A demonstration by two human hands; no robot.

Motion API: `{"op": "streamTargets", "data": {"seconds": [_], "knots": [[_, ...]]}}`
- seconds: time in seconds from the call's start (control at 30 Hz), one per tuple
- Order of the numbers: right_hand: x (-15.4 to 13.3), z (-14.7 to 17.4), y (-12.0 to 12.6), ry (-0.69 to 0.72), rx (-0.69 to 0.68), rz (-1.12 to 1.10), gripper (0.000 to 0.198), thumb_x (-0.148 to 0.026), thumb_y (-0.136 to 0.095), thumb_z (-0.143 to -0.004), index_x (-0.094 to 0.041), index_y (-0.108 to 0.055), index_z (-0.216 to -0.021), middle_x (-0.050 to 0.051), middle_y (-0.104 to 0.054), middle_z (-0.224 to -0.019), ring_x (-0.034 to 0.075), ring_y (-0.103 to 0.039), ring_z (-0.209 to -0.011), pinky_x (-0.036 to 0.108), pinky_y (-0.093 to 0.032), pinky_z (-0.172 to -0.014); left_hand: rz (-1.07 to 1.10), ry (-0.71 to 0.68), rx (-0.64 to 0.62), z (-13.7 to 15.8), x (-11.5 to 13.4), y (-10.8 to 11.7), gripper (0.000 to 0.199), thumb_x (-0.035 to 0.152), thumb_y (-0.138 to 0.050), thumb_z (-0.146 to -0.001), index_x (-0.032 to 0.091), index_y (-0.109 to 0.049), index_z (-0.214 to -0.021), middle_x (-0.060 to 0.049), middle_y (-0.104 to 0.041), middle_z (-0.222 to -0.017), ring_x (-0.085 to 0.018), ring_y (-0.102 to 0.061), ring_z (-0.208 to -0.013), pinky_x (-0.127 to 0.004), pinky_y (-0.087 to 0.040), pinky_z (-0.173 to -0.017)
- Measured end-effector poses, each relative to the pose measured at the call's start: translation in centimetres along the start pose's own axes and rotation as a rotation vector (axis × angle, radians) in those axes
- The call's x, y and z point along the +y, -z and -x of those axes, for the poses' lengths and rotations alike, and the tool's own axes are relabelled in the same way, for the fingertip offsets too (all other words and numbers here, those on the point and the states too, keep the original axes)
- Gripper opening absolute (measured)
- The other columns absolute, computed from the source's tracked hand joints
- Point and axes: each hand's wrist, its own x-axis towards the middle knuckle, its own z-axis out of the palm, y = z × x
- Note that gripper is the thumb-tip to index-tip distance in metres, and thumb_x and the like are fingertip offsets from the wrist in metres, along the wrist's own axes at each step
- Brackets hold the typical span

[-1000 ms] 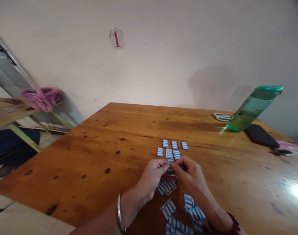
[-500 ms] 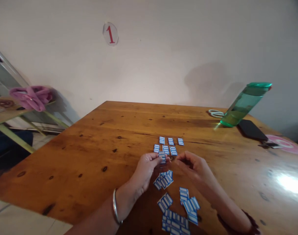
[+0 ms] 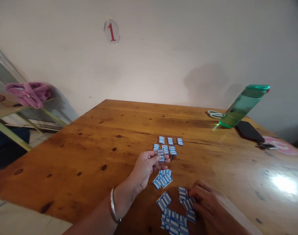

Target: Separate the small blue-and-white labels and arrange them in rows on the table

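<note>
My left hand [image 3: 147,166] pinches a small stack of blue-bordered white cards [image 3: 160,155] between thumb and fingers, above the table. My right hand [image 3: 209,202], somewhat blurred, reaches over a loose pile of the same cards [image 3: 187,204]. Its fingertips touch or hover at that pile's right side, thumb and fingers apart. Beyond my left hand lie small card groups in two rows, among them a group at the far right [image 3: 180,141]. Nearer me are an overlapping bunch [image 3: 163,179], a tilted card [image 3: 164,200] and a larger heap [image 3: 174,222].
A wooden table [image 3: 129,130] carries everything. At its right stand a tilted-looking green bottle [image 3: 244,106], a white cable [image 3: 214,114], a black phone-like slab [image 3: 249,130], keys [image 3: 267,145] and a pink disc [image 3: 282,145]. A pink cloth [image 3: 29,94] lies on another table at left.
My right hand has moved from beside my left hand down and right to the loose card pile. The left hand keeps its cards. The view has shifted slightly.
</note>
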Motion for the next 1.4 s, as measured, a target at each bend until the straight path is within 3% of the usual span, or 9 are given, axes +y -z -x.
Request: {"op": "streamTargets", "data": {"seconds": [0.13, 0.4, 0.73, 0.87, 0.93, 1.03, 1.2, 1.3, 1.4], "knots": [[-0.4, -0.5, 0.3, 0.008, -0.042, 0.087, 0.018, -0.007, -0.047, -0.07, -0.021, -0.054, -0.078, 0.004, -0.055, -0.087, 0.02, -0.052, -0.082, 0.03, -0.041, -0.069, -0.023, 0.007, 0.002, 0.1, 0.1, -0.1, 0.014, 0.015, -0.059, -0.073, 0.006, -0.067, -0.081, -0.014, -0.07, -0.085, -0.021, -0.065, -0.078, -0.029, -0.051, -0.066], [-1.7, -1.4, 1.3, -0.041, -0.174, 0.228, 0.018, -0.003, -0.045, -0.064, -0.019, -0.048, -0.072, 0.007, -0.052, -0.088, 0.021, -0.051, -0.08, 0.032, -0.04, -0.066, -0.015, 0.028, -0.002, 0.2, 0.0, -0.2, 0.013, 0.012, -0.055, -0.077, 0.007, -0.066, -0.082, -0.013, -0.07, -0.084, -0.019, -0.065, -0.079, -0.027, -0.051, -0.065], [-0.6, -1.0, 0.1, -0.037, -0.067, 0.202, 0.017, -0.005, -0.046, -0.063, -0.021, -0.043, -0.066, 0.001, -0.056, -0.073, 0.016, -0.052, -0.067, 0.024, -0.036, -0.056, -0.007, 0.016, -0.033, 0.3, -0.1, -0.3, 0.015, 0.018, -0.062, -0.071, 0.007, -0.066, -0.081, -0.015, -0.069, -0.089, -0.021, -0.064, -0.08, -0.029, -0.05, -0.065], [-0.6, -0.8, 0.1, 0.054, -0.011, 0.158, 0.016, -0.005, -0.047, -0.064, -0.021, -0.047, -0.066, -0.001, -0.057, -0.065, 0.015, -0.052, -0.059, 0.024, -0.034, -0.053, 0.024, 0.021, -0.037, 0.1, -0.5, -0.3, 0.021, 0.024, -0.068, -0.067, 0.008, -0.066, -0.08, -0.014, -0.069, -0.088, -0.022, -0.064, -0.08, -0.029, -0.05, -0.065], [-0.9, -1.0, 0.7, 0.114, 0.027, 0.071, 0.013, -0.012, -0.047, -0.072, -0.021, -0.05, -0.064, -0.001, -0.057, -0.063, 0.015, -0.052, -0.057, 0.024, -0.034, -0.052, 0.043, 0.03, -0.031, 0.1, -0.6, -0.3, 0.022, 0.024, -0.068, -0.066, 0.008, -0.066, -0.08, -0.014, -0.069, -0.086, -0.022, -0.064, -0.08, -0.03, -0.049, -0.066], [-2.0, -1.8, 2.2, 0.11, 0.097, -0.159, 0.024, -0.026, -0.041, -0.084, -0.021, -0.054, -0.064, 0.0, -0.059, -0.063, 0.015, -0.054, -0.059, 0.024, -0.037, -0.054, 0.072, 0.045, -0.025, 0.2, -0.6, -0.4, 0.02, 0.023, -0.068, -0.066, 0.008, -0.066, -0.08, -0.013, -0.069, -0.086, -0.022, -0.064, -0.08, -0.03, -0.049, -0.067], [-4.5, -5.1, 3.6, -0.091, 0.238, -0.644, 0.028, -0.04, -0.051, -0.076, -0.018, -0.058, -0.061, 0.0, -0.057, -0.057, 0.015, -0.051, -0.057, 0.024, -0.038, -0.052, 0.096, 0.058, -0.043, 0.2, -0.7, -0.5, 0.019, 0.02, -0.067, -0.065, 0.009, -0.067, -0.08, -0.011, -0.069, -0.082, -0.017, -0.064, -0.072, -0.027, -0.048, -0.065], [-5.4, -7.0, 2.9, -0.135, 0.295, -0.921, 0.026, -0.041, -0.057, -0.073, -0.016, -0.062, -0.065, 0.001, -0.061, -0.063, 0.016, -0.054, -0.065, 0.025, -0.041, -0.063, 0.104, 0.062, -0.047, 0.2, -0.7, -0.5, 0.019, 0.02, -0.069, -0.064, 0.009, -0.068, -0.079, -0.009, -0.069, -0.074, -0.014, -0.062, -0.062, -0.025, -0.047, -0.062], [-5.6, -8.1, 1.8, -0.155, 0.304, -1.06, 0.027, -0.042, -0.066, -0.065, -0.015, -0.06, -0.063, 0.0, -0.059, -0.059, 0.012, -0.049, -0.056, 0.023, -0.039, -0.056, 0.092, 0.043, -0.056, 0.1, -0.7, -0.5, 0.021, 0.025, -0.07, -0.064, 0.009, -0.068, -0.079, -0.008, -0.069, -0.071, -0.014, -0.061, -0.06, -0.025, -0.046, -0.061]]}}
